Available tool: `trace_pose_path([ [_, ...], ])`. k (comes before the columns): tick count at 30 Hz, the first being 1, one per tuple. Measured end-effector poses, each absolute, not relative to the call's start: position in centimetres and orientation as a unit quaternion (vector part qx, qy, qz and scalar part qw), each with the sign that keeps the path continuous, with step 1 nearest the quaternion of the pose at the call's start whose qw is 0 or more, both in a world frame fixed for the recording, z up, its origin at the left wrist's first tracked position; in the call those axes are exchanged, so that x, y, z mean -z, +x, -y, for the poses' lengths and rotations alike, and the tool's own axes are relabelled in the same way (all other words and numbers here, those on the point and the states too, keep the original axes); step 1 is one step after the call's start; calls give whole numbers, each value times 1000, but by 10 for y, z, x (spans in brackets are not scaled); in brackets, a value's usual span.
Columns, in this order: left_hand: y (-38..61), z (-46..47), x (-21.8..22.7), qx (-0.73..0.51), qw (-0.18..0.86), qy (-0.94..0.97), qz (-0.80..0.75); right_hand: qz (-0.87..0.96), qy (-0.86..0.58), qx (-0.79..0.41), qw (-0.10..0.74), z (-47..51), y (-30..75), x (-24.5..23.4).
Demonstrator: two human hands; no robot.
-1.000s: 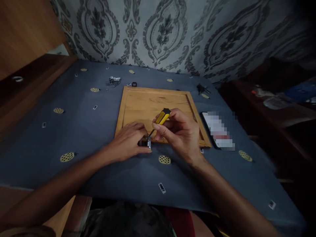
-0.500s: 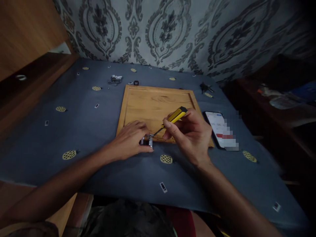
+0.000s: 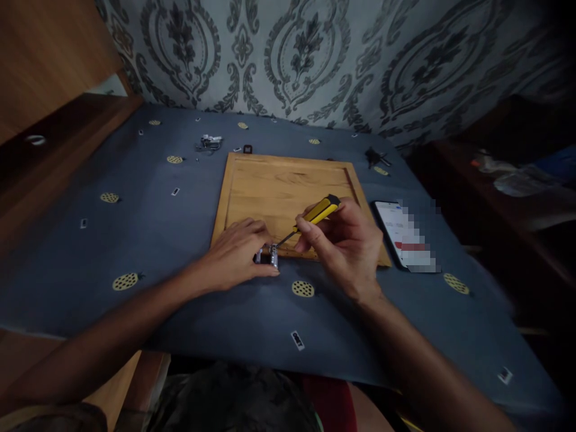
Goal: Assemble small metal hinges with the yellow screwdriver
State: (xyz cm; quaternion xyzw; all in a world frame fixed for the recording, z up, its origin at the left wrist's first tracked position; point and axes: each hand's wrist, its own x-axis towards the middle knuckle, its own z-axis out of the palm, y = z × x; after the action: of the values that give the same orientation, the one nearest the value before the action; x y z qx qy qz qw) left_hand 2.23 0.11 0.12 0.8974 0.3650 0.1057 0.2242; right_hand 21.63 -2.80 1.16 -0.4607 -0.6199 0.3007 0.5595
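My right hand (image 3: 344, 249) is closed around a yellow and black screwdriver (image 3: 318, 213). Its thin shaft slants down to the left, and the tip meets the top of a small shiny metal part (image 3: 273, 257). That part is pinched between the thumb and fingers of my left hand (image 3: 238, 252), at the near edge of a wooden board (image 3: 279, 186). Its exact kind is too small to make out, and my left fingers cover some of it.
A phone (image 3: 402, 237) with a lit screen lies right of the board. Behind the board are a small dark square piece (image 3: 248, 149) and a bunch of metal bits with wire (image 3: 209, 143). A black object (image 3: 377, 158) lies at the back right of the blue tablecloth (image 3: 189, 336).
Almost nothing has moved. The screwdriver and my right hand have shifted very slightly left, with the tip still at the metal part; the view has tilted a little.
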Motion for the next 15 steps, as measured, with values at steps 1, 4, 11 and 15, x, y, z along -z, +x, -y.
trace_pose_path([
  [1,22,-1,-1,-107,225,897,-365,628,-459,-295,555,28,217,-10],
  [4,21,-1,-1,-112,225,896,-366,653,-451,-271,545,27,218,-9],
  [11,23,0,2,-114,227,896,-364,690,-454,-214,521,28,219,-11],
  [15,15,-5,-8,-119,244,893,-359,689,-458,-218,517,27,219,-13],
])
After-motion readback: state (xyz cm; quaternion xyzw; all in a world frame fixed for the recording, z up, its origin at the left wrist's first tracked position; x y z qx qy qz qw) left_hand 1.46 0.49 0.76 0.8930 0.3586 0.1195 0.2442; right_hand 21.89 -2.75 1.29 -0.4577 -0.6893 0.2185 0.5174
